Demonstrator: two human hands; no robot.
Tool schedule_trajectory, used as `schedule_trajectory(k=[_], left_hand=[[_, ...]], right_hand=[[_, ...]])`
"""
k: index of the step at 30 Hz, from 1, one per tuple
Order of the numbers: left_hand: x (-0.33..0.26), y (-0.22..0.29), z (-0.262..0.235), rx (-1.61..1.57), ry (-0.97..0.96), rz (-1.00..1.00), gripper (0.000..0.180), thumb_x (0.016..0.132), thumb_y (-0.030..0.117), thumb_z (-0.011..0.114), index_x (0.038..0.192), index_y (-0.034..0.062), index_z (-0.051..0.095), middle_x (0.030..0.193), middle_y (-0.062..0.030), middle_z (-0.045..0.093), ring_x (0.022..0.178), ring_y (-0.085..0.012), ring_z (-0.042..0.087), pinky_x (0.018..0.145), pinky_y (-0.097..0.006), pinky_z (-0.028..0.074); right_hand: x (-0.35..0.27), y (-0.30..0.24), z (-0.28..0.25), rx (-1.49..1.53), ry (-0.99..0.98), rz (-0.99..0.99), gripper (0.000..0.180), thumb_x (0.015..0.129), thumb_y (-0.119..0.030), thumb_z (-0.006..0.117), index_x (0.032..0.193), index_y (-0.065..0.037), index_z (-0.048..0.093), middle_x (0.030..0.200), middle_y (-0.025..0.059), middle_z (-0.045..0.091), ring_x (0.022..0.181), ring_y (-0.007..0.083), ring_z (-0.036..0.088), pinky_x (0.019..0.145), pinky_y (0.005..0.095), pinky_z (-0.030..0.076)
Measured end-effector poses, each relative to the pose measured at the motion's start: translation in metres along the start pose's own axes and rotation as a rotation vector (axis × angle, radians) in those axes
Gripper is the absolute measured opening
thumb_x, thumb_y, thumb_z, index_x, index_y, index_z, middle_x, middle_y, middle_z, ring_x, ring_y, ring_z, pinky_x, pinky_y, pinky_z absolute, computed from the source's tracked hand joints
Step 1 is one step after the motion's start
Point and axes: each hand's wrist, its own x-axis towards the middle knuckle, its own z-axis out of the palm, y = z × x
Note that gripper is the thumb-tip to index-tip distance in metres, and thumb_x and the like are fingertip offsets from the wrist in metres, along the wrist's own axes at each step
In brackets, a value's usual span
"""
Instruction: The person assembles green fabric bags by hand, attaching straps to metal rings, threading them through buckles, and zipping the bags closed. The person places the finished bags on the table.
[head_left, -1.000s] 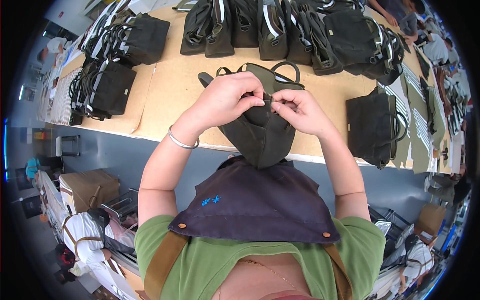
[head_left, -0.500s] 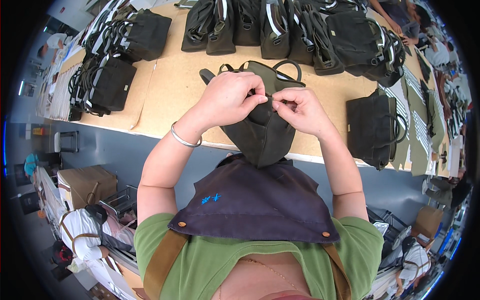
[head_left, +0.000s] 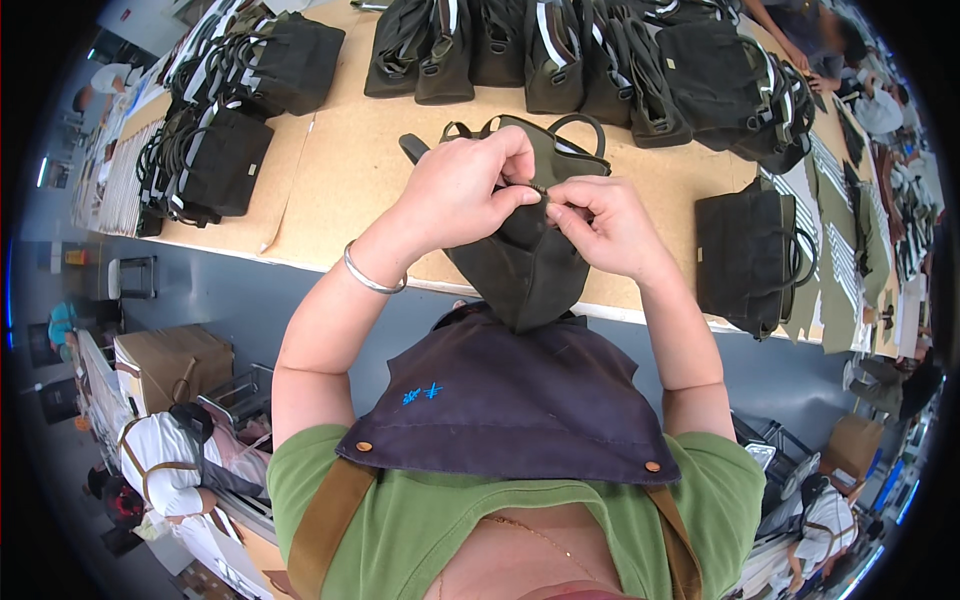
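Observation:
A dark olive handbag (head_left: 522,272) leans over the near edge of the wooden table, its base toward my apron. Its two loop handles stand up on the far side, and the top opening shows a lighter olive lining. My left hand (head_left: 468,188) is closed in a pinch at the bag's upper edge, thumb against fingertips. Facing it, my right hand (head_left: 603,218) pinches the same edge with thumb and forefinger. A small ribbed, brownish bit shows between the two sets of fingertips; its kind is too small to make out.
Rows of finished-looking dark handbags (head_left: 555,60) line the table's far side. More bags (head_left: 222,160) stand at left, and a single bag (head_left: 745,255) at right. Beside it lie flat olive and striped pieces (head_left: 828,250). Across the table, a person's hand (head_left: 797,57) shows at far right.
My hands stay pinched at the same edge of the bag. The left fingers have lifted slightly, and the ribbed bit shows more clearly between the fingertips.

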Motion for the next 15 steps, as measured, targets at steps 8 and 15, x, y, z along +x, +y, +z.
schedule_trajectory(k=[8,15], left_hand=[[-0.010,-0.013,0.007,0.192,0.086,0.207,0.009,0.084,0.008,0.066,0.092,0.0075,0.067,0.076,-0.0037,0.060,0.068,-0.0216,0.056,0.067,-0.034,0.040],[-0.013,-0.008,0.008,0.246,0.089,0.203,0.007,0.083,0.007,0.065,0.089,0.0104,0.066,0.074,-0.0005,0.054,0.073,-0.0191,0.047,0.076,-0.033,0.029]], right_hand=[[-0.009,-0.012,0.006,0.108,0.039,0.334,0.014,0.077,-0.012,0.076,0.086,-0.003,0.071,0.070,0.0059,0.069,0.056,0.0086,0.061,0.054,0.0250,0.048],[-0.007,-0.016,0.009,0.060,0.002,0.400,0.015,0.075,-0.013,0.079,0.082,-0.003,0.071,0.067,0.0038,0.068,0.057,0.0092,0.062,0.055,0.0243,0.049]])
